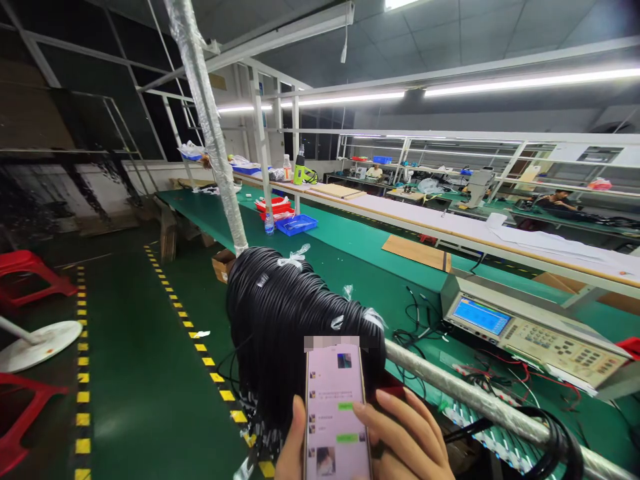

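Smartphone [334, 410] between left hand [294, 443], right fingers [400, 427]

showing black on the coiled cable [295, 313], pale pink on the screen of the phone [334, 400], green in the message bubbles [346, 406], and yellow-and-black stripes [210, 377] running along the green floor [150, 400].

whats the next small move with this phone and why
Probably lock the phone and set it down, I'd judge: a chat fills its screen, and the left hand and right hand are both on it, leaving neither free for the black cable bundle just beyond.
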A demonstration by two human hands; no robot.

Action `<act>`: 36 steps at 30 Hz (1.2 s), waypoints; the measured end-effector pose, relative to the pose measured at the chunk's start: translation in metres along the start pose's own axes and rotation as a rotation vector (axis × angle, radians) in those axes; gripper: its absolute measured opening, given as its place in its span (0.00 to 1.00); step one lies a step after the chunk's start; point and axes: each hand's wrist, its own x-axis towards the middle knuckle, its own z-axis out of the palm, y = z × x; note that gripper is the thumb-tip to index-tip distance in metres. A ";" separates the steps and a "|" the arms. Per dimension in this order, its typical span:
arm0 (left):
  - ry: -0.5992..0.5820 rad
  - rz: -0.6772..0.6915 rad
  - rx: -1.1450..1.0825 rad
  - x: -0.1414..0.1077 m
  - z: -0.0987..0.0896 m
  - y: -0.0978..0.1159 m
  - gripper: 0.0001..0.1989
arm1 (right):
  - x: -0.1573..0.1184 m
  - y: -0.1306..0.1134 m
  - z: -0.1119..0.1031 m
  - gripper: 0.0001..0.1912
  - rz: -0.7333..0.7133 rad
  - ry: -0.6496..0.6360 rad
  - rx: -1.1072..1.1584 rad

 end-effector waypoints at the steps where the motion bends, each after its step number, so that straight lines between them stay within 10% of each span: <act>1: -0.019 -0.017 -0.006 0.000 0.000 0.000 0.33 | -0.001 0.002 -0.001 0.20 0.000 0.002 -0.006; 36: 0.010 -0.007 0.062 -0.007 0.015 -0.003 0.31 | 0.000 -0.002 0.002 0.21 -0.066 -0.007 -0.012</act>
